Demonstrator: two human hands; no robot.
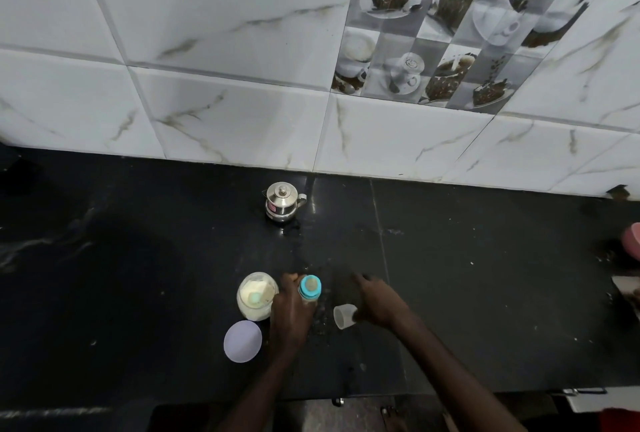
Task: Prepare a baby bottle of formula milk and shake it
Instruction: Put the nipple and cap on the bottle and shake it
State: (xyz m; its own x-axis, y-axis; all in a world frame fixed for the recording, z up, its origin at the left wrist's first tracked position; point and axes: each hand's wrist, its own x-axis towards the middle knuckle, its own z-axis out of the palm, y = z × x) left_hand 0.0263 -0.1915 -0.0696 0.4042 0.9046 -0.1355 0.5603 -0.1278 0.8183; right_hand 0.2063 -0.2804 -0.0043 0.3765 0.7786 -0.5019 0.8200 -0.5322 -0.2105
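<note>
We see the bottle [309, 288] upright on the bench [485, 293], near the front edge. The left hand [291, 314] is wrapped round its body below the blue collar. The right hand [377, 300] sits low just beside the clear cap [344, 316], which lies on its side. We cannot tell whether its fingers hold the cap or are merely spread.

Our worries:
- The open jar [257, 296] stands right against the left hand, so a jerk of the wrist could tip it and spill powder.
- A loose collar would let milk spray once we shake.
- The cap could roll off.

We count one bottle, one jar, one scoop [255, 297] inside it, one lid [242, 341], one cap, one pot [283, 202] and two hands.
</note>
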